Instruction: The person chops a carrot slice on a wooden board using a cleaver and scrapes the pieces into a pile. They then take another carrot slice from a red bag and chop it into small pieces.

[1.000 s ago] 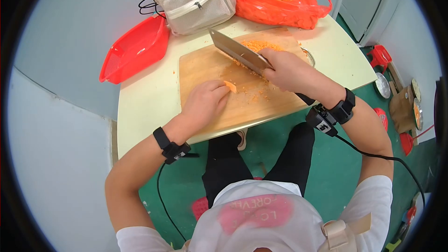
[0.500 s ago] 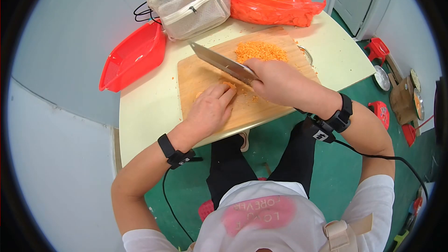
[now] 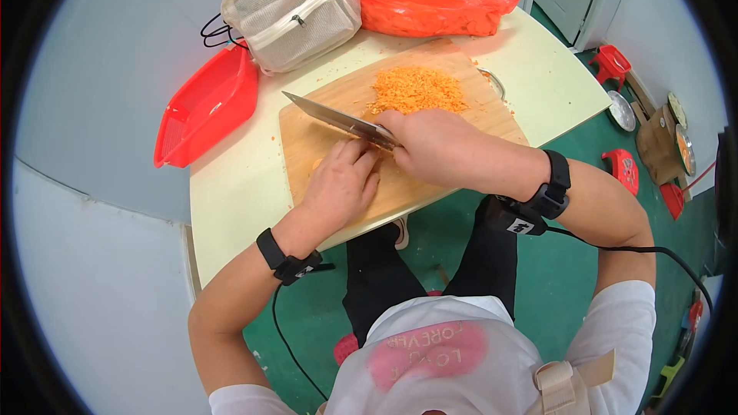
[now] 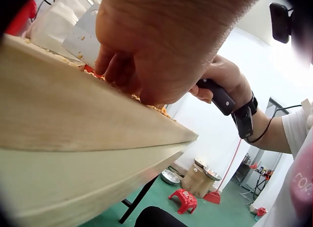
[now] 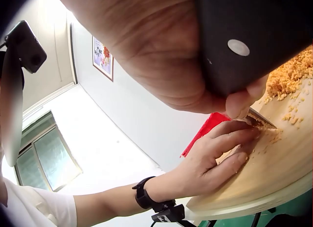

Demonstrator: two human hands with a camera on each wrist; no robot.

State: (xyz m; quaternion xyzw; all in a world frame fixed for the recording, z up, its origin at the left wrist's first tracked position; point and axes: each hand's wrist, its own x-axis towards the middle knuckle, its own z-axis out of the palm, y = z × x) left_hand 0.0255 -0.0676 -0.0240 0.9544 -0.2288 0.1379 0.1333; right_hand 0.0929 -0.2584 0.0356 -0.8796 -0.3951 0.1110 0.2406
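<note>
My right hand [image 3: 442,146] grips the black handle [image 5: 264,36] of a cleaver [image 3: 338,117], whose blade points to the far left over the wooden cutting board [image 3: 492,111]. Right beside the blade, my left hand [image 3: 338,183] has its fingertips down on the board. In the left wrist view its fingers [image 4: 120,72] are curled, holding a carrot slice that they mostly hide. Small orange bits [image 5: 271,134] lie by the blade in the right wrist view. Farther back on the board is a spread of finely chopped carrot [image 3: 419,91].
A red plastic basket [image 3: 165,142] sits at the table's left edge. At the back stand a pale mesh backpack [image 3: 296,23] and a red plastic bag [image 3: 438,19] full of carrot slices. The board lies near the front edge of the cream table [image 3: 557,69].
The cleaver has moved left and nearer to me, beside my left fingers, uncovering the chopped carrot behind it. My left hand has turned down over the slice that showed at its fingertips.
</note>
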